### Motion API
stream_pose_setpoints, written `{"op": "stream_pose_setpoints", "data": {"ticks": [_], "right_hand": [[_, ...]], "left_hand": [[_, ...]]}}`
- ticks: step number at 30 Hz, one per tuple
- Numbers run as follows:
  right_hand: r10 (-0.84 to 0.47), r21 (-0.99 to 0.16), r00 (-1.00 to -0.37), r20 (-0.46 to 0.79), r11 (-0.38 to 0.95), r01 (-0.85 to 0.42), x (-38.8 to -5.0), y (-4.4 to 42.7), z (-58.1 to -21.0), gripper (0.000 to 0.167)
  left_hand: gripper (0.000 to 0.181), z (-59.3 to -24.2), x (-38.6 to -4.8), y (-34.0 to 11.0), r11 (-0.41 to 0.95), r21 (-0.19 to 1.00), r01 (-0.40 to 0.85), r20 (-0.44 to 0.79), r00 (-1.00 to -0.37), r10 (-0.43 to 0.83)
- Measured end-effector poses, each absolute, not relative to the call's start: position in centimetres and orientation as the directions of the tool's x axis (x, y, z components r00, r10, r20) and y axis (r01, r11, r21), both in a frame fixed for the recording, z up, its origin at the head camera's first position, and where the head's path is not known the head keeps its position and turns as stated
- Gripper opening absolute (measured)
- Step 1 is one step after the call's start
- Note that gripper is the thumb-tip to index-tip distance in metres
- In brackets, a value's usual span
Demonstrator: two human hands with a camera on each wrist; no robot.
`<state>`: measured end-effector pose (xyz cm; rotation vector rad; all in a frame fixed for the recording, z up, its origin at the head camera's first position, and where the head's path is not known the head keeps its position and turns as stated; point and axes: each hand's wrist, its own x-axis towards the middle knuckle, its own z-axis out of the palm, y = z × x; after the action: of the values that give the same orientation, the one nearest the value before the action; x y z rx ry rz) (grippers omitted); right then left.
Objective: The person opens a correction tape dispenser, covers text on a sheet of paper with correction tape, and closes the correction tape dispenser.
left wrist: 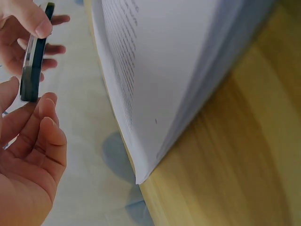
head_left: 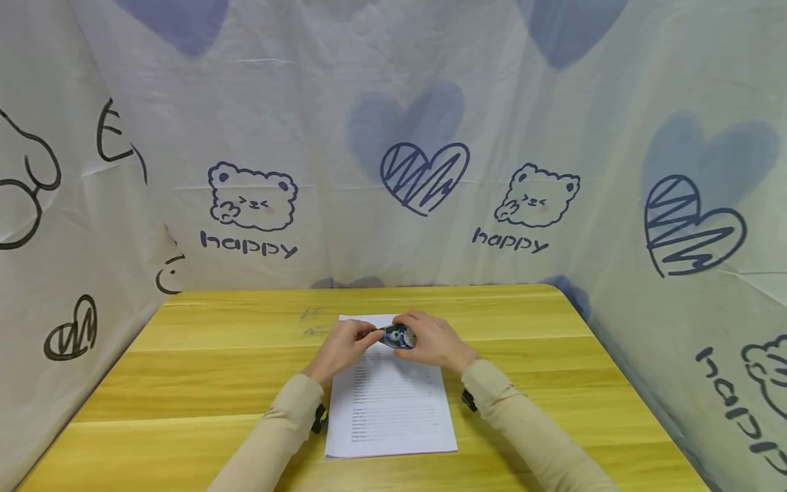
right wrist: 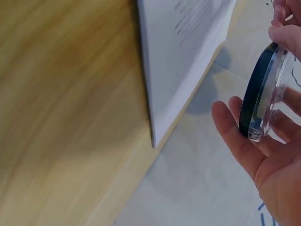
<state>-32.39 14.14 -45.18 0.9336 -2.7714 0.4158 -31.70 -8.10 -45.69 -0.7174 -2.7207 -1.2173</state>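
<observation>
A flat, tapered correction tape (head_left: 396, 336) is held between both hands above a printed paper stack (head_left: 393, 417). Its casing is dark blue on one side and clear plastic on the other, as the right wrist view shows along its edge (right wrist: 257, 89). My left hand (head_left: 346, 345) pinches the narrow end between thumb and fingers. On the wide end, my right hand (head_left: 433, 342) grips with thumb and fingers on opposite edges. In the left wrist view the correction tape (left wrist: 34, 70) stands on edge, apart from the paper.
The paper lies flat on a yellow wood-grain table (head_left: 215, 369), long side toward me. Behind and at both sides hangs a pale cloth (head_left: 344, 225) printed with hearts and bears. Dark wrist devices sit under both sleeves, close to the paper's sides.
</observation>
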Motion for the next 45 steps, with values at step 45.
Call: {"op": "stream_pose_setpoints", "data": {"ticks": [45], "right_hand": [[-0.194,-0.201,-0.976,0.100,0.957,-0.211,-34.2,24.1,-45.6,0.055]], "left_hand": [[0.022,-46.1,-31.8,-12.4,0.793,0.351,0.497,0.405,-0.845,0.350]]}}
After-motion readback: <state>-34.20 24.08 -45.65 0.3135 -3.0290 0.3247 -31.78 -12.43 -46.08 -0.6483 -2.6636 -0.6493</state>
